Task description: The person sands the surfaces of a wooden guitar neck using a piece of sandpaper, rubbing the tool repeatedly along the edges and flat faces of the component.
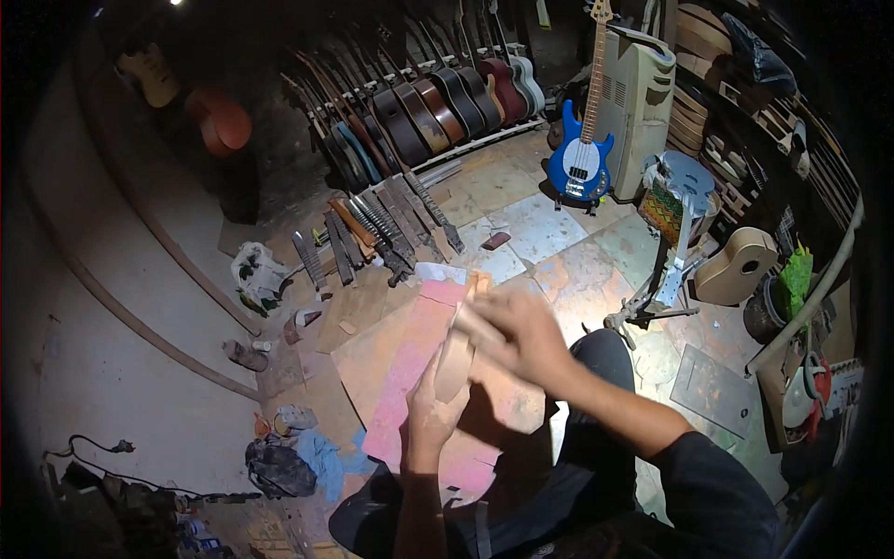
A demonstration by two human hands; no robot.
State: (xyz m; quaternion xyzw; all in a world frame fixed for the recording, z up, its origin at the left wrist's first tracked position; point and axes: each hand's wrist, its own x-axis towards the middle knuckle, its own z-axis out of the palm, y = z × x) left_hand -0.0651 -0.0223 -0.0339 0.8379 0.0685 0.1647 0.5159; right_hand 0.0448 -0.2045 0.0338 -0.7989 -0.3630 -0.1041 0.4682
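My left hand (pixel 435 408) is wrapped round a pale wooden piece (pixel 454 361), long and narrow, that points away from me. Over its far end, my right hand (pixel 529 337) is curled and blurred by motion. Something pale seems to be within its fingers, but its kind cannot be made out. Beneath both hands lies a pink-topped board (pixel 402 396), with a crack across its far part. A tan board (pixel 361 361) shows beyond its left edge.
Several dark necks and fretboards (pixel 372 228) lie on the floor ahead. Behind them stands a rack of guitars (pixel 410 121). A blue bass guitar (pixel 579 163) stands upright at the back right. To the right are a metal stand (pixel 643 312) and an unfinished guitar body (pixel 736 267).
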